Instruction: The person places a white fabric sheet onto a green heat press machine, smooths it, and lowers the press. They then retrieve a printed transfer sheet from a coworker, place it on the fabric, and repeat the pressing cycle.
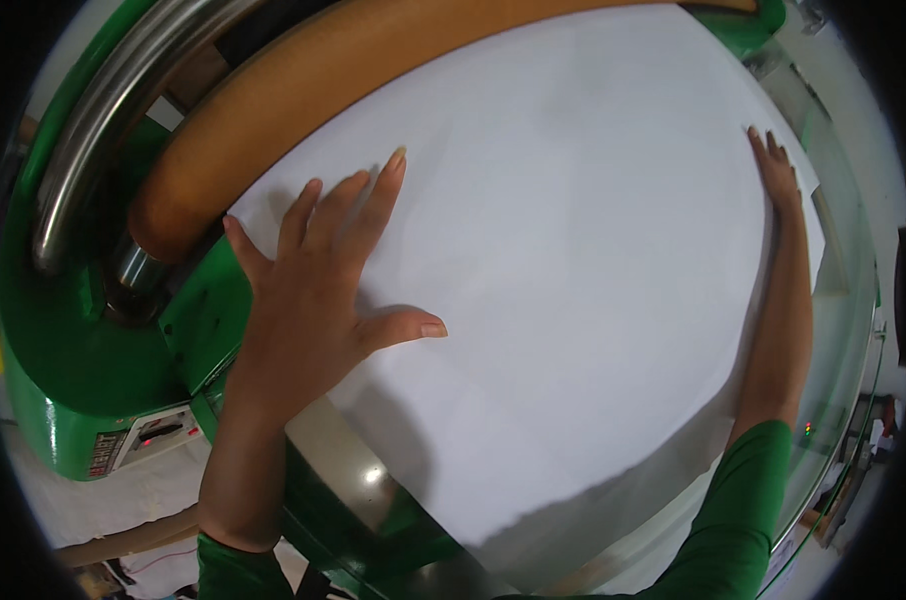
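So the big white sheet (573, 280) is lying flat across the machine's feed table, taking up most of the view, and both hands are resting on it. The left hand (318, 290) is pressing down flat on the sheet's left corner area, fingers spread wide and thumb sticking out to the side, not gripping anything, just palm-down on the paper. The right hand (778, 170) is lying open too, fingers stretched out straight along the sheet's far right edge, with the forearm running down that side of the paper. Both arms are wearing green sleeves (743, 500).

Right past the sheet's top edge an orange-brown roller (273, 110) is sitting, curving across the top left, and the paper's corner is lying just beside it. Behind that a shiny metal bar (103, 130) is running in the same direction. The green machine body (83, 370) is wrapping around the left side, with a small control panel (158, 435) showing a red light down low. A grey metal table surface (353, 470) is peeking out under the sheet's near edge, between the two arms.
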A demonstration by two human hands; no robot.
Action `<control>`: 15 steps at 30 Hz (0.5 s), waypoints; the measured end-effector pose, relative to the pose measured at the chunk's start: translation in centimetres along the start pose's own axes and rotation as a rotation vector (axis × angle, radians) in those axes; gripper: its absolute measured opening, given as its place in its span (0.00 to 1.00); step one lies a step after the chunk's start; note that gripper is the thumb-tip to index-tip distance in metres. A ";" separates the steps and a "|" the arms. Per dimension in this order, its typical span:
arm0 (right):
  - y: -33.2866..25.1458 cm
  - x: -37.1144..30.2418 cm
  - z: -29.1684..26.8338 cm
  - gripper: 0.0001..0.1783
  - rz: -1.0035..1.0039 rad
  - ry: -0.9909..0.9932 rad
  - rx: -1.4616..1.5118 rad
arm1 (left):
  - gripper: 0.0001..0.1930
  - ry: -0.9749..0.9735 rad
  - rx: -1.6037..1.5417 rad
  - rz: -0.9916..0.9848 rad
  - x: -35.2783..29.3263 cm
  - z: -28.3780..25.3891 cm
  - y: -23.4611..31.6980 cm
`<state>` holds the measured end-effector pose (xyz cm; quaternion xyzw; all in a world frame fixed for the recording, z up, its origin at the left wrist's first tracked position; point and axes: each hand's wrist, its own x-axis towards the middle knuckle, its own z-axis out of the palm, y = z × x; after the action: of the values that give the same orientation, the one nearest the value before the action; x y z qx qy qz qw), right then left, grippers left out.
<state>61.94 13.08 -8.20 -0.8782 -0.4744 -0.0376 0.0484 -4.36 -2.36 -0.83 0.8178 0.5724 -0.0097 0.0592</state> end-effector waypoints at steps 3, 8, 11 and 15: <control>1.3 1.6 0.8 0.65 -0.016 0.016 0.046 | 0.77 0.084 -0.041 0.054 0.4 0.5 0.2; 0.8 1.2 0.5 0.68 0.018 0.036 0.073 | 0.86 -0.012 0.002 0.155 0.7 0.4 -0.2; 0.7 0.7 0.4 0.69 0.011 0.042 0.079 | 0.87 -0.135 0.010 0.171 0.7 0.0 -0.4; 2.1 2.8 1.5 0.66 -0.043 0.050 0.045 | 0.87 -0.159 0.015 0.189 0.7 -0.4 -0.3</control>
<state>65.25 14.42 -9.53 -0.8652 -0.4927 -0.0501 0.0791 -4.40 -1.61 -0.47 0.8652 0.4861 -0.0730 0.0990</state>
